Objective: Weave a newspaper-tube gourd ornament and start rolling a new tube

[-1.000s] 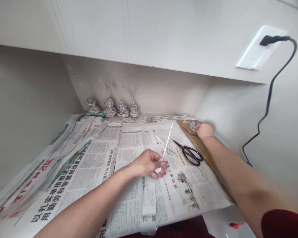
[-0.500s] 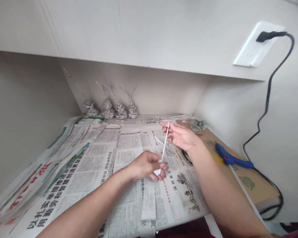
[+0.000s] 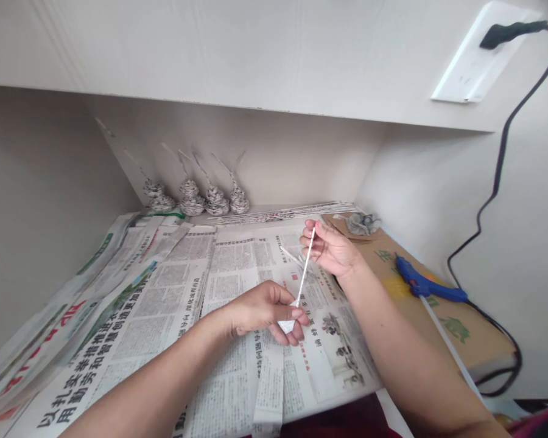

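A thin rolled newspaper stick (image 3: 306,267) slants between my two hands above the spread newspaper (image 3: 237,274). My left hand (image 3: 271,310) is closed on its lower end, where a white strip of printed paper shows flat between the fingers. Thumb and fingers of my right hand (image 3: 331,246) pinch the stick's upper end. Beneath my left hand, a loose newspaper strip (image 3: 270,389) lies toward the front edge. Behind the stick, pale thin pieces, perhaps scissors, are partly hidden by my right hand.
Several gourd-shaped woven paper figures (image 3: 192,202) stand along the back wall. Beside them lie long paper sticks (image 3: 278,214). On cardboard (image 3: 393,301) at right rest a blue glue gun (image 3: 427,286) and a crumpled grey cloth (image 3: 363,224). A black cord (image 3: 497,164) runs to the wall socket (image 3: 470,67).
My right hand has curled its fingers in closer around the stick's top end. My left hand has dropped slightly in view. The camera view has shifted a little.
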`<move>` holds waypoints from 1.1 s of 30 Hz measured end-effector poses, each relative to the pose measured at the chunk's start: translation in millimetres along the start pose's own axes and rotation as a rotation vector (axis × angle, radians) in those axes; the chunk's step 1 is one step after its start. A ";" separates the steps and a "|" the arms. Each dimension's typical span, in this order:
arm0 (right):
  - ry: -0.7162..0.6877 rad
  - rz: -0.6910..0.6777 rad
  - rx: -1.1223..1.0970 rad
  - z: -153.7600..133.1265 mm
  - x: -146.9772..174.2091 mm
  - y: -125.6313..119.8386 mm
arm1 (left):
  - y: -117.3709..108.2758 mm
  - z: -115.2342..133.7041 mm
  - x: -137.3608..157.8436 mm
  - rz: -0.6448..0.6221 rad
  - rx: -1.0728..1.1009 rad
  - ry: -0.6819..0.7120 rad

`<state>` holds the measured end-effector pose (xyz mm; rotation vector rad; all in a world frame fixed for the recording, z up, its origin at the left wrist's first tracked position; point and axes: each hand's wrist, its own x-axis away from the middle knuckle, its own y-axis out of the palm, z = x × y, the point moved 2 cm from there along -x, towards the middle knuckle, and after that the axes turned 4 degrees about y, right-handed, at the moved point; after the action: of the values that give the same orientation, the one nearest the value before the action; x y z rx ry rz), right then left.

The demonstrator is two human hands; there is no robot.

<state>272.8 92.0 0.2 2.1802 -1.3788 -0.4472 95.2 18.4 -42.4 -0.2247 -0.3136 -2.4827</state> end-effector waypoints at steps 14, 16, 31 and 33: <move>0.037 -0.024 -0.016 1.3 1.2 1.2 | 1.9 2.8 2.3 -0.051 0.007 -0.040; 0.027 -0.007 -0.008 1.8 1.3 0.6 | 1.3 2.9 2.0 -0.044 -0.004 -0.039; -0.201 0.438 0.474 -5.7 -0.1 -4.5 | 1.5 2.9 -2.7 0.198 -0.280 0.010; -0.316 0.518 0.567 -8.4 2.4 -1.9 | 1.4 3.9 -2.2 0.221 -0.295 0.015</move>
<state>279.7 92.6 5.9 2.0829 -2.3985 -0.2204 98.1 19.6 -38.9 -0.3423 0.0836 -2.3010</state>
